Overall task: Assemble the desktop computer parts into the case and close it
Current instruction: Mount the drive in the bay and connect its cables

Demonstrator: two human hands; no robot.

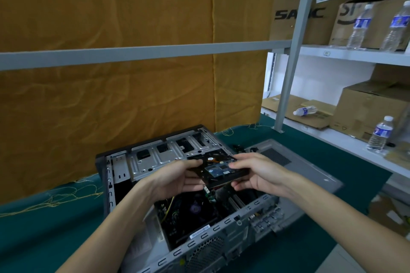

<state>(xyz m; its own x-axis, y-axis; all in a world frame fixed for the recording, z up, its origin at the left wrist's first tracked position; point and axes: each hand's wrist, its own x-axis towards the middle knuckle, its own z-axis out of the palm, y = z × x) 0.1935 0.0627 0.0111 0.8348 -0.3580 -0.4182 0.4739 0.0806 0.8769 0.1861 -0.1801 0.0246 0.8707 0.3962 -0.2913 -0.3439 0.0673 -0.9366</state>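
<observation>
- The computer case [177, 224] lies on its side on the green table cover [55, 228], with its open side facing up.
- The hard drive [218, 169] is held in the air above the open case, near the metal drive cage [168, 155]. Its circuit-board side faces up, and it is tilted slightly.
- The left hand [175, 180] grips the left edge of the hard drive, with the thumb on top and the fingers curled beneath.
- The right hand [257, 173] grips the right edge of the hard drive in the same manner, with the thumb on top and the fingers curled under.
- Inside the case, a dark cooling fan [195, 208] and coloured wires sit below the hard drive.
- The grey side panel [306, 166] lies flat on the table cover, just to the right of the case.
- A metal shelf unit [346, 55] to the right carries cardboard boxes [366, 108] and water bottles [380, 133].
- An orange-brown cloth [111, 73] hangs behind the table.
</observation>
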